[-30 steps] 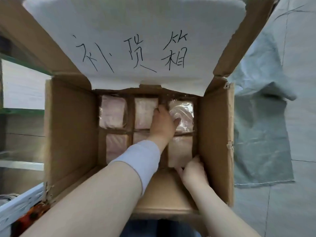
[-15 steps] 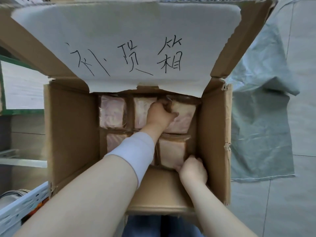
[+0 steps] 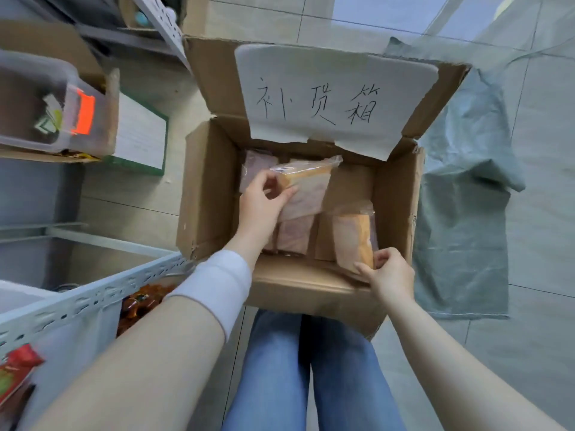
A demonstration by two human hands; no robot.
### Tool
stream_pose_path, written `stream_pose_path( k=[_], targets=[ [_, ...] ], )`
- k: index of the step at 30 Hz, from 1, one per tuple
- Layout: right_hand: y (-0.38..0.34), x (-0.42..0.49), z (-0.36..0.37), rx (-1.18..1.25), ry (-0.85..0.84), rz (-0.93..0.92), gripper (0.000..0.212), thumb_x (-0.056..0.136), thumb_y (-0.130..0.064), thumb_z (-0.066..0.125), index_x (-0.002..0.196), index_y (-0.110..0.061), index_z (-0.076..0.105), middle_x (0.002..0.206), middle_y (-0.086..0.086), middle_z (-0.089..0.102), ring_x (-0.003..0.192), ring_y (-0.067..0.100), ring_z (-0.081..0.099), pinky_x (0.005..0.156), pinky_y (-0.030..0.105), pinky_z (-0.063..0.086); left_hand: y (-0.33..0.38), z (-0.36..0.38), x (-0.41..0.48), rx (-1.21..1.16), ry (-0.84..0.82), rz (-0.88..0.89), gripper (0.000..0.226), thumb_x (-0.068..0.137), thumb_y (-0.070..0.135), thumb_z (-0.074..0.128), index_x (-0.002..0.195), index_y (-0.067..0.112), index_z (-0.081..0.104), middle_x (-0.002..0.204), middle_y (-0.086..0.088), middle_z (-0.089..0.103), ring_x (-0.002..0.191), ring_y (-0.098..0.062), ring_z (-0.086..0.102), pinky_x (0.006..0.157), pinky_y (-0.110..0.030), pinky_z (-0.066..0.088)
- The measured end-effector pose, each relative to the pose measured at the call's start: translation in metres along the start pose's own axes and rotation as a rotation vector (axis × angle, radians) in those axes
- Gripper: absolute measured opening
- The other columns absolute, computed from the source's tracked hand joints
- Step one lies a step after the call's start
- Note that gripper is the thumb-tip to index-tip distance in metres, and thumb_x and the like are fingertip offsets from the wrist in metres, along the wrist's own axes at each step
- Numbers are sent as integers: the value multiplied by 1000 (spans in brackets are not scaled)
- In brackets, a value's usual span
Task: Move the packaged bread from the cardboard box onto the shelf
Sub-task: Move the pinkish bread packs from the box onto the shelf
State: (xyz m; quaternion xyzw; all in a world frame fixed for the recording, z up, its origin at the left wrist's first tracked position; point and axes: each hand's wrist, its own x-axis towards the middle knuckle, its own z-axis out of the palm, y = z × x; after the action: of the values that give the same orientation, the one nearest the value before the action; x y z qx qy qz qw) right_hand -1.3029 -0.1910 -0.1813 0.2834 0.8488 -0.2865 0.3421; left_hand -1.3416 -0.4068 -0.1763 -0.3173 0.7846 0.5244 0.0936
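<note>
Two packs now tilted up off the layer: left hand [image 3: 263, 202] grips far pack [image 3: 311, 185], right hand [image 3: 390, 275] pinches near pack [image 3: 354, 237], both inside cardboard box [image 3: 211, 197].

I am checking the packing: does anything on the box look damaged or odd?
Yes: the white paper on the box flap has a ragged, torn lower edge. The bread packs look intact.

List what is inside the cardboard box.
The left hand holds one bread pack raised, the right hand grips a second pack; flat packs lie below. Hands and the raised pack hide the rest.
</note>
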Motion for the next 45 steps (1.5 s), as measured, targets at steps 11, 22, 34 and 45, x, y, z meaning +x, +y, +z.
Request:
stream_pose_path(
  k=[11,22,34,45],
  targets=[
    [-10,-171,-70,285,-164,-285,24,73,-28,77,92,-20,64,85,-5,64,85,16,62,75,34,54,37,-160,-225,-271,575,21,29,76,33,71,100,17,63,94,3,66,88,-11,62,74,-15,49],
    [-39,-426,-76,168,-604,-842,18,78,-23,72,94,-16,66,79,-5,69,61,1,66,54,12,51,50,-331,-539,-362,1036,175,10,79,32,69,73,30,62,76,18,63,62,16,57,59,-2,42],
    [-17,-693,66,14,-943,-1201,6,78,-17,72,78,-21,67,70,-5,73,64,9,71,63,19,57,-63,-464,-801,-441,1391,143,5,81,29,67,78,27,65,67,18,70,65,5,65,57,-9,49],
    [23,-852,229,-157,-973,-1310,16,83,-20,68,98,-16,64,81,-2,70,76,16,69,82,36,56,-212,-557,-884,-348,1512,-88,23,82,31,66,100,19,57,87,10,62,83,-11,60,72,-21,47]
  ],
)
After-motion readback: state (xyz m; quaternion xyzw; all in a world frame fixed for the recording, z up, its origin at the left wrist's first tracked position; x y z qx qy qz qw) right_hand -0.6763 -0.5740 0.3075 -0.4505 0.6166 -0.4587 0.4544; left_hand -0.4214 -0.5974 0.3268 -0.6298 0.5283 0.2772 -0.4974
